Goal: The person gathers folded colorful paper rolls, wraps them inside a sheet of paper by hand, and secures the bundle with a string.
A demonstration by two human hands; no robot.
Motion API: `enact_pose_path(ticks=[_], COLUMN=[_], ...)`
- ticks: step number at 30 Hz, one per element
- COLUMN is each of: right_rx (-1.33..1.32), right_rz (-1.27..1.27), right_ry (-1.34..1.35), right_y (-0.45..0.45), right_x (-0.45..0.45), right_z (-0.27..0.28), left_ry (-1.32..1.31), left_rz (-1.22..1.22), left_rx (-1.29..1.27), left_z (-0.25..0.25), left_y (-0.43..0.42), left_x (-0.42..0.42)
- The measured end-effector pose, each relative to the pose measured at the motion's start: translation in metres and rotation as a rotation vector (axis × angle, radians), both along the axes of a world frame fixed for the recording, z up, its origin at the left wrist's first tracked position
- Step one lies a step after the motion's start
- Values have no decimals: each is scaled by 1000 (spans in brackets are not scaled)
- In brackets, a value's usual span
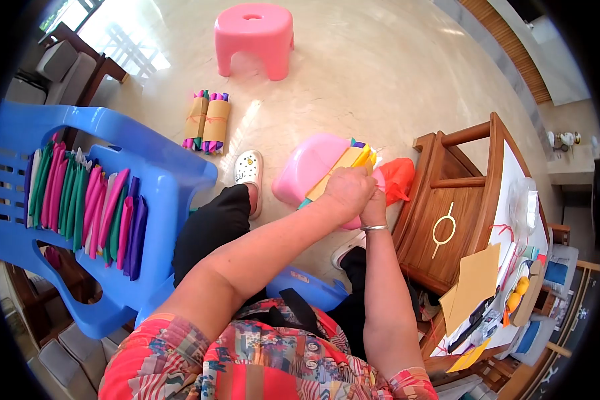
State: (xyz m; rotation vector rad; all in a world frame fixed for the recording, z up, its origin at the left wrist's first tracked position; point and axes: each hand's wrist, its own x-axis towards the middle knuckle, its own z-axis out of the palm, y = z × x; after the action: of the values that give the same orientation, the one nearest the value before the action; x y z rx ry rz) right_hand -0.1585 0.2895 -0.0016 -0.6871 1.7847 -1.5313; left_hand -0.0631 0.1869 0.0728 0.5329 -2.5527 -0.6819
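Observation:
My left hand (351, 189) is closed, knuckles up, over the near end of a bundle of coloured rolls wrapped in brown card (339, 168). Yellow, purple and teal ends stick out of the wrap. Pressed against it is my right hand (375, 209), also closed, with a silver bangle on the wrist. What the fingers of either hand grip is hidden. Under the bundle stands a pink stool (299, 167). A red plastic bag (399, 179) lies just beyond my right hand.
On the left a blue plastic chair (133, 160) carries a row of coloured rolls (80, 207). Two card-wrapped bundles (207, 121) lie on the floor near another pink stool (255, 40). A wooden table (440, 220) at right holds card sheets (472, 283) and red string.

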Motion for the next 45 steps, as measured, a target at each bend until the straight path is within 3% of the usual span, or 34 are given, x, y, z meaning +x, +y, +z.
enact_pose_path(ticks=[3, 6, 8, 9, 12, 13, 17, 20, 26, 34, 45], right_rx=[-22, 22, 29, 12, -2, -33, -50, -52, 48, 230, 139], right_rz=[26, 42, 61, -30, -35, -21, -52, -66, -177, -291, -251], right_ry=[40, 209, 329, 15, -191, -199, -237, -240, -174, -269, -185], right_y=[-1, -1, 0, 1, -5, -4, -7, -5, 3, 14, 8], right_x=[2, 0, 0, 0, 2, 2, 4, 4, -2, -2, 1], right_z=[4, 8, 12, 3, 22, 21, 26, 27, 21, 24, 24], left_ry=[-100, -39, 77, 132, -135, -277, -414, -315, -340, -429, -445], left_rz=[-5, -56, 40, 83, -21, -63, -45, -188, -75, -4, 102], left_rx=[38, 159, 290, 357, 724, 770, 870, 607, 554, 643, 461], left_z=[2, 5, 5, 4, -9, 1, 5, -9, 12, -11, 1], left_y=[-1, -6, -13, -19, -69, -79, -80, -75, -83, -83, -58], left_x=[-2, 1, 5, 6, 10, 17, 21, 25, 25, 26, 18])
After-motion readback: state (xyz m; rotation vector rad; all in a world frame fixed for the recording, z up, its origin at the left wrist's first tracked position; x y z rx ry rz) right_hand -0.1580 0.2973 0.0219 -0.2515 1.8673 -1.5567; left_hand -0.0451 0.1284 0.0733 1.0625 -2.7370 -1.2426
